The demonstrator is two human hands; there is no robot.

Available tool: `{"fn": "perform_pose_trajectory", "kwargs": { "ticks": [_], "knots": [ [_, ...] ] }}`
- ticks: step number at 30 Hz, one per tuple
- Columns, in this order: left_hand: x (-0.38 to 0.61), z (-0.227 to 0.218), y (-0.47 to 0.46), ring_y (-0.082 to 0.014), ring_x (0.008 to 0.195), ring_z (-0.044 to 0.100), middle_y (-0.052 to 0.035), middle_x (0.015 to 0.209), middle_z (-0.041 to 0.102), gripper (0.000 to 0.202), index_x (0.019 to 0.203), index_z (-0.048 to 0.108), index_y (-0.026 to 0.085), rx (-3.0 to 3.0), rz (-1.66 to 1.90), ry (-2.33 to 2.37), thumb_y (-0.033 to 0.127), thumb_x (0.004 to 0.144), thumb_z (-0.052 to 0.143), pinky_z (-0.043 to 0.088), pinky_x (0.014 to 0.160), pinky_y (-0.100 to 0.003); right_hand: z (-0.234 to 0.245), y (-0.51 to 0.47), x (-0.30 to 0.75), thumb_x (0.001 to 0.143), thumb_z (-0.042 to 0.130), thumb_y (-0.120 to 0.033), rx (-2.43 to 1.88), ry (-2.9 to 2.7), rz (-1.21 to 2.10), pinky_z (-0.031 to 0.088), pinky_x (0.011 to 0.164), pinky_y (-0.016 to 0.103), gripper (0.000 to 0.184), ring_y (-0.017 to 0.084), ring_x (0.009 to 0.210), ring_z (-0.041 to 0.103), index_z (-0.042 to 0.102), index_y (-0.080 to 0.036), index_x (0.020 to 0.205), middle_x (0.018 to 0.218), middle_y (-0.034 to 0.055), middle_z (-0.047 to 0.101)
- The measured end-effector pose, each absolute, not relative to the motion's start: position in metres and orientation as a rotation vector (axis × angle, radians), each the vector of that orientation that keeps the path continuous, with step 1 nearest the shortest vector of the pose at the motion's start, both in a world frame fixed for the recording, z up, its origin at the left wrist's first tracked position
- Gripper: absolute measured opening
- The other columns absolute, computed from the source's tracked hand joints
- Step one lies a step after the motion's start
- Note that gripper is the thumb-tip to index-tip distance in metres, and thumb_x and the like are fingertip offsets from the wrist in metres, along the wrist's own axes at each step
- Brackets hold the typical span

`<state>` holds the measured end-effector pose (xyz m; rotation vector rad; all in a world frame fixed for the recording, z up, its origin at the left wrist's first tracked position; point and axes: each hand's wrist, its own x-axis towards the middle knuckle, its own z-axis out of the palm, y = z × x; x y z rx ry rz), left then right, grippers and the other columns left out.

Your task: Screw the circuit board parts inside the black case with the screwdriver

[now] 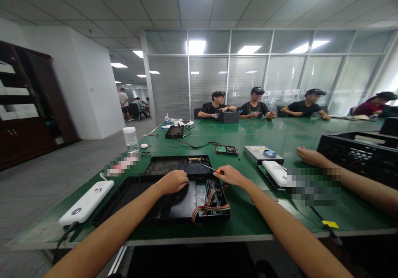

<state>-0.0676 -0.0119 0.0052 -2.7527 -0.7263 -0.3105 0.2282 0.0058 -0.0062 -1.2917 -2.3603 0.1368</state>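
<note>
An open black device case (174,203) lies on the green table (248,224) in front of me, with a bundle of striped ribbon cable (211,201) at its right end. My left hand (174,181) rests curled on the inside of the case, fingers closed, holding nothing that I can make out. My right hand (230,174) is closed on a small screwdriver (211,169) with an orange handle; its thin shaft points left over the case's far edge. A second black tray part (183,165) sits just behind the case.
A white power bank (87,201) with a cable lies at the left edge. A clear jar (130,139), a green circuit board (226,149), a silver drive (259,153) and a white box (275,172) lie around. A co-worker's arm (342,174) reaches in at right beside a black crate (357,153). Several people sit at the far end.
</note>
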Motion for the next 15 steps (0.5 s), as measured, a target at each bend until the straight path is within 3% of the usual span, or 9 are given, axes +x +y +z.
{"fn": "perform_pose_trajectory", "kwargs": {
  "ticks": [7,15],
  "knots": [
    [-0.0683,0.0034,-0.0121,-0.0150,0.084,0.050,-0.0052,0.092,0.053,0.016,0.089,0.058,0.017,-2.742,-0.336,-0.728,0.018,0.082,0.044,0.038,0.079,-0.026,-0.0096,0.0080,0.2278,0.078,0.042,-0.050,-1.297,-2.347,0.202,0.031,0.053,0.021,0.041,0.012,0.053,0.049,0.062,-0.016,0.069,0.059,0.0023,0.058],
    [-0.0689,0.0042,-0.0118,-0.0153,0.083,0.052,-0.0052,0.086,0.056,0.017,0.087,0.059,0.016,-2.766,-0.309,-0.725,0.018,0.082,0.043,0.039,0.079,-0.027,-0.0119,0.0084,0.2283,0.079,0.041,-0.049,-1.279,-2.343,0.210,0.031,0.054,0.021,0.041,0.011,0.054,0.049,0.061,-0.015,0.068,0.059,0.0019,0.058]
  ]
}}
